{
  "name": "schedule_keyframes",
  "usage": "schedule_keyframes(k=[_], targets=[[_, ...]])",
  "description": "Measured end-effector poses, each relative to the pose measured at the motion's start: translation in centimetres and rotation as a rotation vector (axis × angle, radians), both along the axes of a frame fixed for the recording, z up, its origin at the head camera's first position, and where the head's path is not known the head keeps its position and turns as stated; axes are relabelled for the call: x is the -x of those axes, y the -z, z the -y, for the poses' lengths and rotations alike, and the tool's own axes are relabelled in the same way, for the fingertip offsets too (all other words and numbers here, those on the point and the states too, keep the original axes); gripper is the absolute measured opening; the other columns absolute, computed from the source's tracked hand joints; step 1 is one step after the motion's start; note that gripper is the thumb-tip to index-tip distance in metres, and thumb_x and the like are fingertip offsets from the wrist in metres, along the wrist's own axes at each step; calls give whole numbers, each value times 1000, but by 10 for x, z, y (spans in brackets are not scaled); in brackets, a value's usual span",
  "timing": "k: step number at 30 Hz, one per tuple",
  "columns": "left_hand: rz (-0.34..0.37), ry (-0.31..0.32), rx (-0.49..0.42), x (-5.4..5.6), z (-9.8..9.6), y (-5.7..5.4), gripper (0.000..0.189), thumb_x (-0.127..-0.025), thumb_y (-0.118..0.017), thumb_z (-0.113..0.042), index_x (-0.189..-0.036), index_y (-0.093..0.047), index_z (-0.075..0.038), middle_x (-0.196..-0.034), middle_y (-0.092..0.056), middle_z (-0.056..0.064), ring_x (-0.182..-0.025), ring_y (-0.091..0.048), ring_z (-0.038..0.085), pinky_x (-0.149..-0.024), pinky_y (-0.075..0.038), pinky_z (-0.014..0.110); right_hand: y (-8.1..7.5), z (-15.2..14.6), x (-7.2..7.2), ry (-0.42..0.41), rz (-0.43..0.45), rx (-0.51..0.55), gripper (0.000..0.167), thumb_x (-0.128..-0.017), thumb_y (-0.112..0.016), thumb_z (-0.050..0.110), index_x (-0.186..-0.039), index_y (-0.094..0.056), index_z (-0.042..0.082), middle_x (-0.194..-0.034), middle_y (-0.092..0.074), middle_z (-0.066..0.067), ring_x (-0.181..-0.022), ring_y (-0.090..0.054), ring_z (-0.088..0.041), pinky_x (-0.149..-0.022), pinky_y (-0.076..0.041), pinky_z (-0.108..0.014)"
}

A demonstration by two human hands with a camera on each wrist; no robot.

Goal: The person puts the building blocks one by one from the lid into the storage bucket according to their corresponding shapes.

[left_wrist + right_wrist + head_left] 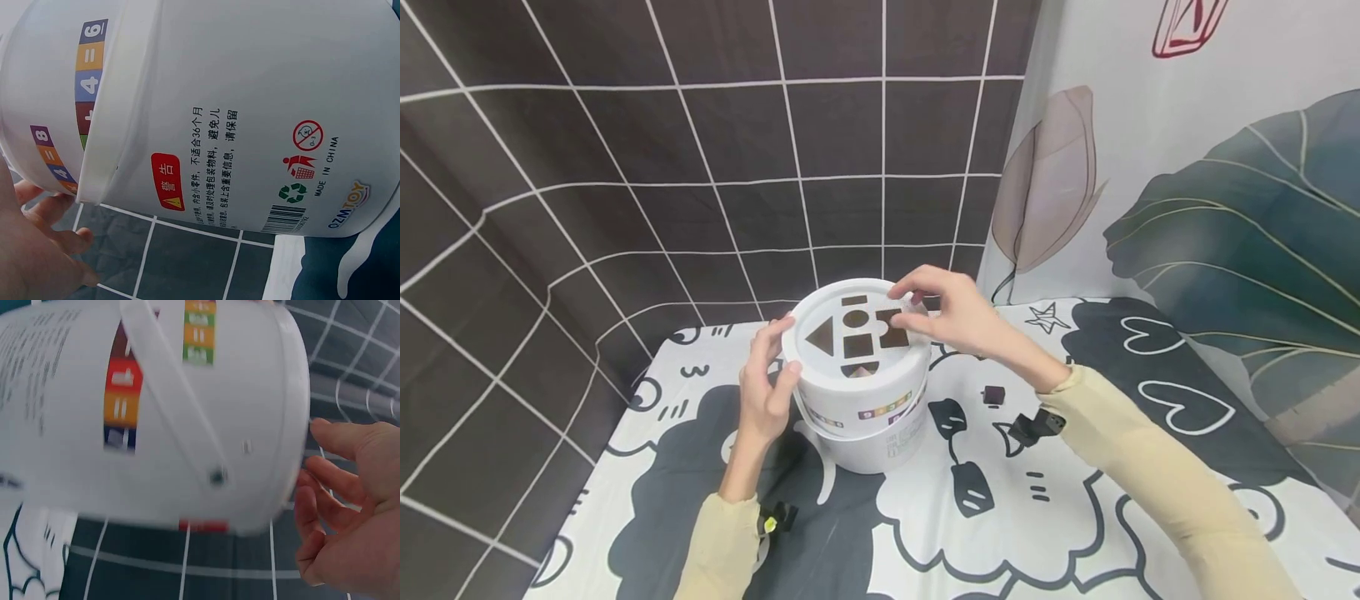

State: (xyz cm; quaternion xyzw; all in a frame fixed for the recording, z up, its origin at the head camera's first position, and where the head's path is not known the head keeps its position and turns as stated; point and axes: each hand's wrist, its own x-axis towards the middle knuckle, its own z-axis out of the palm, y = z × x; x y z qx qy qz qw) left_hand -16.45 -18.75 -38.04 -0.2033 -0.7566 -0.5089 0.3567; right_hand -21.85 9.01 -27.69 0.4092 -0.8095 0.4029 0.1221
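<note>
A white round bucket [868, 446] stands upright on the patterned cloth. Its white lid [808, 317] has several cut-out holes: a triangle, a circle, squares and other shapes. Through the front hole a tan piece [861, 372] shows inside. My left hand [766, 387] holds the lid's left rim, thumb at the front and fingers farther back. Over the right side of the lid is my right hand [951, 308], thumb and fingers spread apart around the right-hand hole. Nothing shows between them. In the right wrist view, its fingers [331, 481] bend loosely beside the lid's edge.
A white carrying handle [175, 394] hangs across the bucket's side, over coloured number stickers. The cloth [1000, 533] carries cartoon prints. Behind the bucket rises a dark gridded backdrop [722, 133], with a leaf-patterned curtain [1067, 50] to its right.
</note>
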Motion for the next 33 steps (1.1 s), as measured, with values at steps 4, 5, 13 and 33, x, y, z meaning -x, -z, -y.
schedule_keyframes(k=[4, 5, 13, 33], targets=[[0, 1, -4, 0, -1, 0, 57, -81, -50, -21, -133, -56, 3, -137, -57, 22, -125, -53, 45, -109, -33, 59, 6, -31, 5, 83, 52, 40, 25, -83, -77, 4, -107, -72, 1, -100, -69, -8, -86, -60, -21, -65, -42, -29], [0, 1, -4, 0, -1, 0, 57, -81, -51, -21, -133, -56, 4, -137, -57, 23, -125, -53, 45, -109, -33, 59, 9, -39, 7, 105, 67, 34, 23, -84, -77, 4, -107, -72, 2, -98, -69, -7, -85, -60, -20, -65, -41, -28], [-7, -1, -2, 0, -1, 0, 56, -81, -51, -21, -131, -57, 4, -136, -57, 23, -130, -49, 43, -112, -30, 57, 59, -92, 5, 249, 209, -63, 18, -88, -72, 6, -106, -72, 3, -94, -71, -3, -83, -60, -19, -67, -41, -28], [6, 2, -17, -1, -3, -2, 57, -80, -51, -19, -132, -57, 3, -136, -57, 23, -126, -53, 44, -107, -35, 59, 141, -134, -3, 353, 356, 16, 26, -85, -70, -1, -110, -66, -7, -98, -69, -14, -81, -60, -18, -68, -47, -24]])
